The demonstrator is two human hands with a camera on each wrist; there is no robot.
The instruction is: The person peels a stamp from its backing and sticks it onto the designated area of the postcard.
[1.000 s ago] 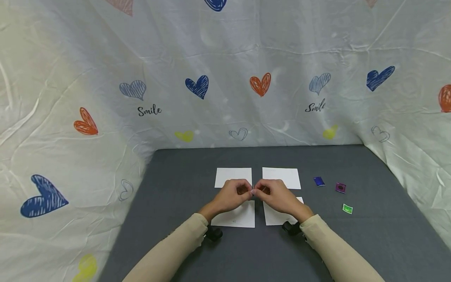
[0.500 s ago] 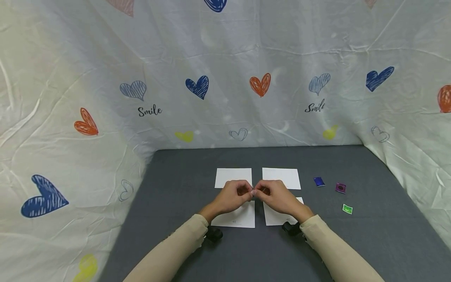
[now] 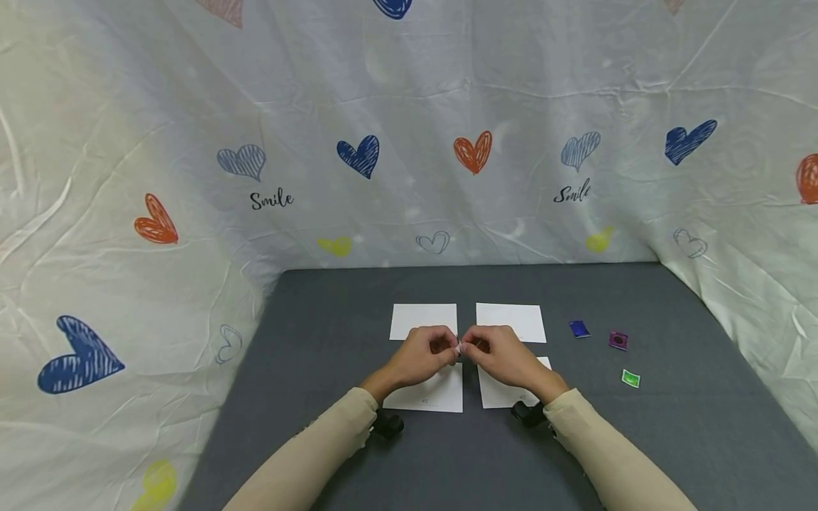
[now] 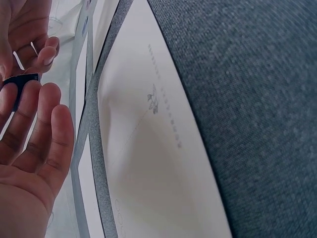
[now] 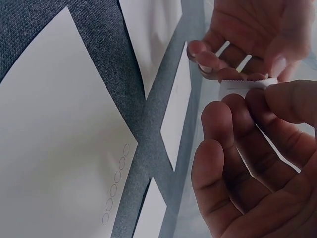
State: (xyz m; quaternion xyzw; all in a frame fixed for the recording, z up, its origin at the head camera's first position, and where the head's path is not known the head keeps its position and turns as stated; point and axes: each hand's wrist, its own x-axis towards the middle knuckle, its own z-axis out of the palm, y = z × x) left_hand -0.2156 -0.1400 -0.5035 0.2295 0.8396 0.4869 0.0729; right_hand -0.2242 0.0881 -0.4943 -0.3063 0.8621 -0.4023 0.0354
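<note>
A small stamp with a perforated edge is held between both hands at mid-table. Its dark blue face point(image 4: 25, 79) shows in the left wrist view, and its white back point(image 5: 235, 86) faces the right wrist camera. My left hand point(image 3: 423, 353) pinches one side with thumb and fingertips. From the other side, thumb and index finger of my right hand point(image 3: 505, 355) pinch it too. The fingers hide part of the stamp. Under the hands lie a front left white card point(image 3: 424, 395), printed with a small drawing, and a front right white card point(image 3: 501, 390), partly covered.
A back left white card point(image 3: 423, 319) and a back right white card point(image 3: 511, 321) lie beyond the hands. To the right on the grey table point(image 3: 690, 440) are a blue stamp point(image 3: 579, 328), a purple stamp point(image 3: 618, 341) and a green stamp point(image 3: 630, 378).
Both hands stay in place. A bit of white now shows between the fingertips, where it looked darker before. Cards and loose stamps have not moved.
</note>
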